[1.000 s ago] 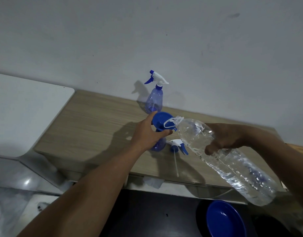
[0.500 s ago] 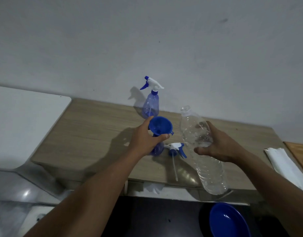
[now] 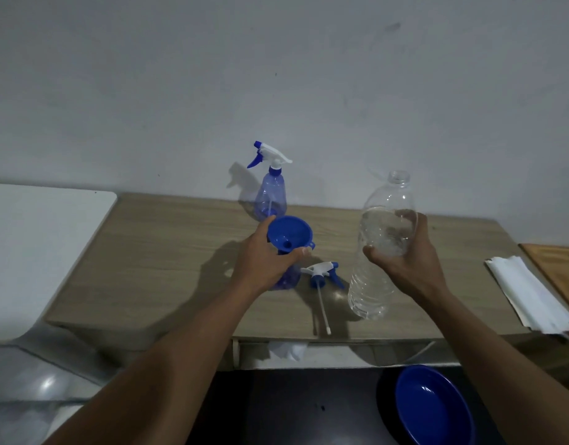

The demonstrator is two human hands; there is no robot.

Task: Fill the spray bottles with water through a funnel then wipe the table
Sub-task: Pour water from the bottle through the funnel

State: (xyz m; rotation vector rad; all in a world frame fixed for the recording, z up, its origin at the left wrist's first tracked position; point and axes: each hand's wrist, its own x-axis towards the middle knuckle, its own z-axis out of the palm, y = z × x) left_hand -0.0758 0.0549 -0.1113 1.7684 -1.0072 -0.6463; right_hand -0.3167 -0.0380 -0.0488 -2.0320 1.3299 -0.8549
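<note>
Head view — left hand [image 3: 264,261] around funnel [image 3: 288,234] over mostly hidden spray bottle [image 3: 289,279] — right hand [image 3: 408,264] around water bottle [image 3: 371,290].

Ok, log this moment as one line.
left hand holds funnel in spray bottle | right hand holds water bottle upright | spray head on table

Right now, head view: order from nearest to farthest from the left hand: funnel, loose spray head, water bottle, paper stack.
1. funnel, in the left hand
2. loose spray head, just right
3. water bottle, farther right
4. paper stack, far right
</note>
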